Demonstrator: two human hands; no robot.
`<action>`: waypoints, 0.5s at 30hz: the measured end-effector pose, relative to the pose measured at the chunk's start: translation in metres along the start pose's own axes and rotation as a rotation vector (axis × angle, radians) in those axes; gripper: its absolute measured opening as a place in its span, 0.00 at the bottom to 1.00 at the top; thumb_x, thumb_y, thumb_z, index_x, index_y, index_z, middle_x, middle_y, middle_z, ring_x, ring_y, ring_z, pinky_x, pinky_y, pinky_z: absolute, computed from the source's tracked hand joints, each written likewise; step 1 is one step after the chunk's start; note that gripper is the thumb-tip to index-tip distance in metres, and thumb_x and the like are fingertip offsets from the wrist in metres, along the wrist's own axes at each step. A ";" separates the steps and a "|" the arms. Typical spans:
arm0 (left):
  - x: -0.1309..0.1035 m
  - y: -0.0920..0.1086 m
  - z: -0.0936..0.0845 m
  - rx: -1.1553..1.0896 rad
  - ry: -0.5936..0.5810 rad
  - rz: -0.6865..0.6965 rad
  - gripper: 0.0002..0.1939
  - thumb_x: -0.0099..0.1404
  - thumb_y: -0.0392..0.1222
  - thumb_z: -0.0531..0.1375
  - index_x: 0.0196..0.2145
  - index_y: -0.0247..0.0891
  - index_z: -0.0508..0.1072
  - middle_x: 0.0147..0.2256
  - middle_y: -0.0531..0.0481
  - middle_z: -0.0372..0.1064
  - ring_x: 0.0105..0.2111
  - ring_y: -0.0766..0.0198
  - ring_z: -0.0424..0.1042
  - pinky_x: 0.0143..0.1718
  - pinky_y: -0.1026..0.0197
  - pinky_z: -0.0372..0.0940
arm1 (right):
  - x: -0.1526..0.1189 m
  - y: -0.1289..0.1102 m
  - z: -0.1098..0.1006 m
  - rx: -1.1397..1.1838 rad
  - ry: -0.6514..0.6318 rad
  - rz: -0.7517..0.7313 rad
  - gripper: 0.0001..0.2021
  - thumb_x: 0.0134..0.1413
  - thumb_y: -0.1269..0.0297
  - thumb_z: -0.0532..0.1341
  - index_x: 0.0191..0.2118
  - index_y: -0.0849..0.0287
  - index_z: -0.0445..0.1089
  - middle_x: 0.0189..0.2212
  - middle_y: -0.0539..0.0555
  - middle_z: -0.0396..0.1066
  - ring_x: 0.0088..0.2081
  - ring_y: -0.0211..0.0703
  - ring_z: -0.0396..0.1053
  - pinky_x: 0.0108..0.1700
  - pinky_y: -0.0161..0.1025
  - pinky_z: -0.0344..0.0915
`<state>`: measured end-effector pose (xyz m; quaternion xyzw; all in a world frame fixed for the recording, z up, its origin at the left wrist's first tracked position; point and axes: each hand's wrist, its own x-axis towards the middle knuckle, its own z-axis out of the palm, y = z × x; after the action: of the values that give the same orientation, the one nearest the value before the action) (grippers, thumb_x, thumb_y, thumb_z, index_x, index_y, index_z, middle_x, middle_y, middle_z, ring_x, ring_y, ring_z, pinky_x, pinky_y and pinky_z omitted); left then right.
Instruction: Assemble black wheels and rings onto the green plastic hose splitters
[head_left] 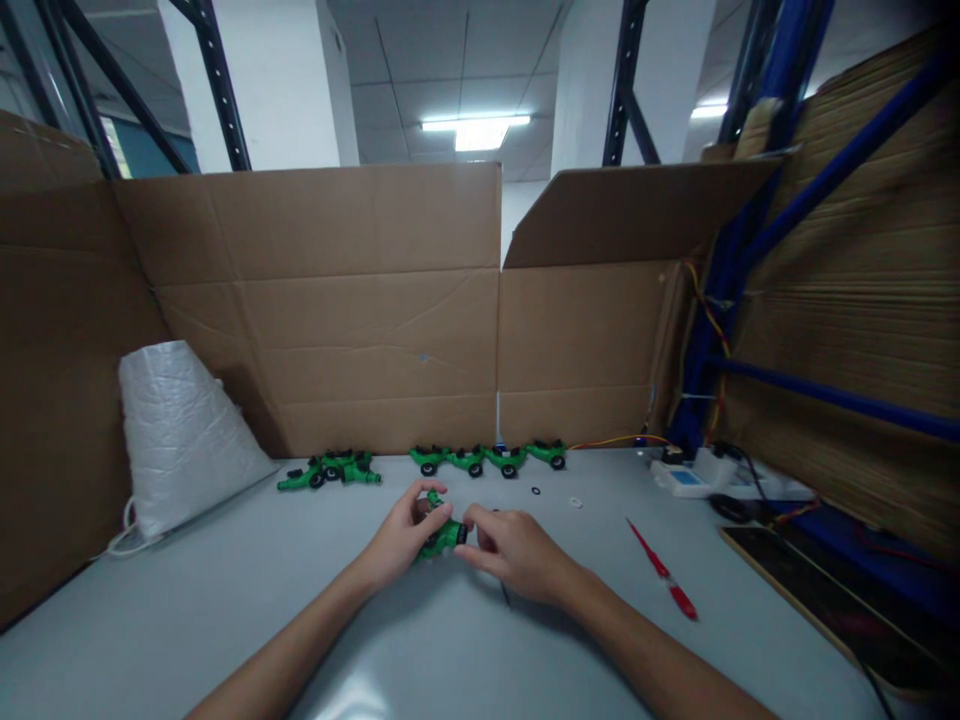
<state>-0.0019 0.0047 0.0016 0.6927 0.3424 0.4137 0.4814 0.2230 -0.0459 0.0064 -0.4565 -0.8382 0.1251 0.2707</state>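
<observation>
Near the middle of the table, my left hand (409,530) grips a small green toy vehicle (436,543) between thumb and fingers. My right hand (517,550) is closed, its thumb and index finger pinching at the black end of the same toy. Below the right palm a thin dark rod (505,594) sticks out; whether the hand holds it or it lies on the table, I cannot tell. Behind the hands stand several similar green toy vehicles with black wheels (506,460), and a cluster of green toy vehicles (330,468) sits further left.
A small black ring (535,491) and a white ring (576,503) lie beyond my right hand. On the right are a red pointed tool (664,570), a power strip (697,478) and a dark flat panel (825,600). A white wrapped bag (184,440) stands left. Cardboard walls (360,320) enclose the table.
</observation>
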 end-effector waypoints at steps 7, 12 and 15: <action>0.002 -0.009 0.008 -0.107 0.020 -0.059 0.30 0.65 0.64 0.66 0.52 0.39 0.67 0.25 0.60 0.58 0.23 0.68 0.61 0.23 0.68 0.55 | 0.002 0.000 0.002 0.100 0.004 0.036 0.13 0.69 0.54 0.60 0.37 0.57 0.72 0.28 0.49 0.74 0.30 0.41 0.68 0.34 0.35 0.54; 0.001 -0.003 0.008 -0.111 0.021 -0.074 0.31 0.63 0.65 0.67 0.52 0.39 0.67 0.26 0.60 0.57 0.24 0.68 0.60 0.24 0.68 0.55 | 0.004 0.003 0.010 0.323 -0.019 0.098 0.21 0.72 0.50 0.55 0.31 0.58 0.70 0.19 0.46 0.66 0.23 0.38 0.64 0.31 0.35 0.56; 0.000 0.001 0.007 -0.062 0.065 -0.035 0.30 0.63 0.63 0.68 0.51 0.38 0.69 0.25 0.60 0.57 0.25 0.68 0.60 0.26 0.67 0.54 | 0.006 0.007 0.017 0.529 -0.038 0.175 0.24 0.73 0.45 0.52 0.33 0.59 0.70 0.17 0.46 0.64 0.21 0.38 0.61 0.28 0.35 0.57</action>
<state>0.0048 0.0017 0.0013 0.6577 0.3569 0.4380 0.4982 0.2156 -0.0360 -0.0084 -0.4382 -0.7387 0.3712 0.3529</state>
